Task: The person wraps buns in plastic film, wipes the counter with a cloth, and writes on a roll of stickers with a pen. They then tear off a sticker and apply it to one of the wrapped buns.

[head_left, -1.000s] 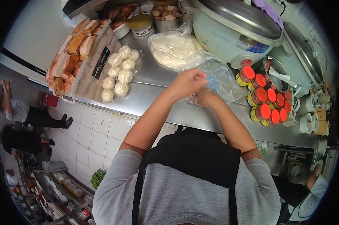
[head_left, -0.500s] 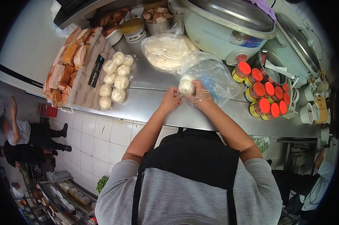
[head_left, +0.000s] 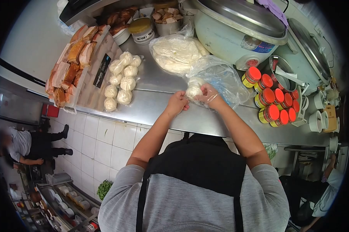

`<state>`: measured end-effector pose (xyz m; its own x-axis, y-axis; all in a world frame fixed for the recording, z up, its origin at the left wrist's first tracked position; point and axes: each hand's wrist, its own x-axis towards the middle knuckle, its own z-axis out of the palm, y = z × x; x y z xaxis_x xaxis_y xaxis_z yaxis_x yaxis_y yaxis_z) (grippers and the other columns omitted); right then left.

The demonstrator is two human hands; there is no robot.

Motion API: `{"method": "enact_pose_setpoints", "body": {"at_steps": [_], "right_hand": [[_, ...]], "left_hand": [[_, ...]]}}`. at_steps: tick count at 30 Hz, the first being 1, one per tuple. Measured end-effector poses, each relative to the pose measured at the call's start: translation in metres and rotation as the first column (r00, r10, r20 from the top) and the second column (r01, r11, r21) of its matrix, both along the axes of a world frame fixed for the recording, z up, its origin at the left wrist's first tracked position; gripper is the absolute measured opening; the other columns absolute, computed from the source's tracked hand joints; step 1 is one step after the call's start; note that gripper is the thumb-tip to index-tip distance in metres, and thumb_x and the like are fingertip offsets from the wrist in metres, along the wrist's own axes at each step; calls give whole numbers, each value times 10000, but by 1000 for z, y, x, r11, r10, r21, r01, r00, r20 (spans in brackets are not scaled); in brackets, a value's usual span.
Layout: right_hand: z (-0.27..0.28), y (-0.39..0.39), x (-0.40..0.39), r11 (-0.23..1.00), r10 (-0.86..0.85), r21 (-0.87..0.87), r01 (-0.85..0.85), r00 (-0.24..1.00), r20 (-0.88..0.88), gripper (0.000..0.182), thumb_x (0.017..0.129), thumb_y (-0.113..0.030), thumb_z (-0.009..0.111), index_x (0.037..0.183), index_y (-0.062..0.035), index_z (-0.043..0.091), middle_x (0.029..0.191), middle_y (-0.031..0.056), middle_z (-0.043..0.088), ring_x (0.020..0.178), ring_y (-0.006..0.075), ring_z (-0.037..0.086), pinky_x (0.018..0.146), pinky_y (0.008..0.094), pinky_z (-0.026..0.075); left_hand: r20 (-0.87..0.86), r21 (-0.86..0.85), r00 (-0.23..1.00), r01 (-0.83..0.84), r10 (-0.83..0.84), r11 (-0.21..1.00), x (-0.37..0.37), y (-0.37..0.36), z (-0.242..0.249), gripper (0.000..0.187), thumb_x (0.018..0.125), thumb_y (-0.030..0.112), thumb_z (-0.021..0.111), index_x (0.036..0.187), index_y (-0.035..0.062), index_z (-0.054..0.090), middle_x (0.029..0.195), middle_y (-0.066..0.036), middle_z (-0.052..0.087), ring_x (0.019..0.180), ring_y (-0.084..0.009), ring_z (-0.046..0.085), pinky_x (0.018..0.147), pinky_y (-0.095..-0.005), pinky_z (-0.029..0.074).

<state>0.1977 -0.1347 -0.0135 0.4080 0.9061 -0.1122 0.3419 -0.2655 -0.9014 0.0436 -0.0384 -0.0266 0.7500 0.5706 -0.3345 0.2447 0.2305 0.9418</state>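
Two white balls in clear plastic (head_left: pixel 194 91) lie on the steel counter in front of me. My right hand (head_left: pixel 210 96) has its fingers closed on the plastic at their right side. Just left of the balls, my left hand (head_left: pixel 178 103) has its fingers pinched together; what they hold is too small to make out. Behind them rests a clear bag of white dough-like stuff (head_left: pixel 178 53), with a crumpled clear bag (head_left: pixel 220 79) at its right. Several wrapped white balls (head_left: pixel 125 83) lie in rows to the left.
A tub of meat pieces (head_left: pixel 101 72) stands at the left. Red-lidded jars (head_left: pixel 266 98) and a metal pot (head_left: pixel 284 67) are at the right, near a large rice cooker (head_left: pixel 236 38). People stand at the far left and far right.
The counter items appear slightly shifted right in view. My right hand's fingers have shifted over the wrapped balls. At the far left, a person's raised arm has come down.
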Motion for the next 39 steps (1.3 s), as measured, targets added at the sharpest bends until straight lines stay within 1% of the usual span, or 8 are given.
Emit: {"method": "enact_pose_setpoints", "body": {"at_steps": [8, 11, 14, 20, 30, 33, 36, 39], "right_hand": [[-1, -8, -8, 986, 51, 158, -54, 998, 20, 528, 605, -210, 731, 1007, -38, 436, 831, 105, 554, 742, 205, 542, 675, 293, 439], [-1, -8, -15, 996, -38, 84, -7, 854, 519, 449, 655, -148, 694, 1019, -34, 459, 864, 85, 508, 752, 129, 486, 666, 259, 411], [21, -4, -9, 991, 74, -130, -27, 926, 370, 349, 665, -178, 689, 915, -27, 497, 866, 76, 524, 738, 139, 510, 650, 261, 424], [17, -3, 37, 995, 23, -86, -50, 957, -288, 297, 683, -159, 677, 840, -26, 462, 816, 43, 526, 671, 142, 518, 613, 251, 433], [0, 12, -17, 993, -116, 20, 115, 951, 285, 646, 568, -233, 747, 1064, -21, 393, 1004, 183, 474, 948, 293, 490, 817, 334, 404], [-5, 16, -12, 990, -134, 75, 122, 971, 198, 673, 596, -247, 738, 1106, -17, 364, 1015, 172, 487, 942, 272, 498, 816, 323, 403], [5, 14, 6, 989, -146, 5, 150, 971, -189, 667, 650, -247, 704, 1161, -19, 340, 1061, 166, 490, 939, 235, 502, 813, 306, 401], [57, 1, 15, 973, -66, -231, 17, 977, -204, 669, 697, -239, 667, 1221, -38, 302, 1102, 155, 485, 937, 204, 501, 806, 287, 398]], "left_hand": [[26, -91, 1000, 19, -17, 996, 0, 3, 4, 257, 768, 24, 498, 1021, -3, 472, 723, -43, 547, 551, -92, 525, 494, -199, 453], [27, -93, 1000, 16, -14, 995, -2, 3, 2, 261, 769, 24, 495, 1028, 0, 472, 718, -42, 547, 546, -90, 524, 492, -197, 456], [19, -94, 1000, 10, -8, 996, 0, 4, 2, 261, 773, 26, 490, 1032, 3, 473, 708, -39, 545, 543, -89, 525, 489, -195, 456], [-29, -86, 999, -47, 45, 995, 2, 3, 2, 252, 775, 25, 481, 1027, 12, 486, 698, -34, 542, 530, -88, 523, 473, -195, 451], [-15, -43, 999, 47, -48, 998, 1, 6, 5, 191, 772, 30, 472, 959, 24, 507, 694, -29, 531, 512, -90, 518, 455, -199, 446], [-16, -92, 1000, -5, 3, 996, 2, 3, 7, 185, 776, 27, 452, 955, 25, 503, 692, -30, 523, 511, -100, 522, 449, -205, 446], [-14, -116, 998, -66, 65, 991, 3, 2, 6, 192, 783, 26, 428, 962, 25, 497, 683, -31, 514, 508, -109, 525, 444, -213, 448], [-9, -125, 996, -94, 93, 988, 1, 3, 5, 201, 787, 27, 414, 972, 24, 493, 678, -30, 507, 504, -113, 524, 443, -219, 450]]}}
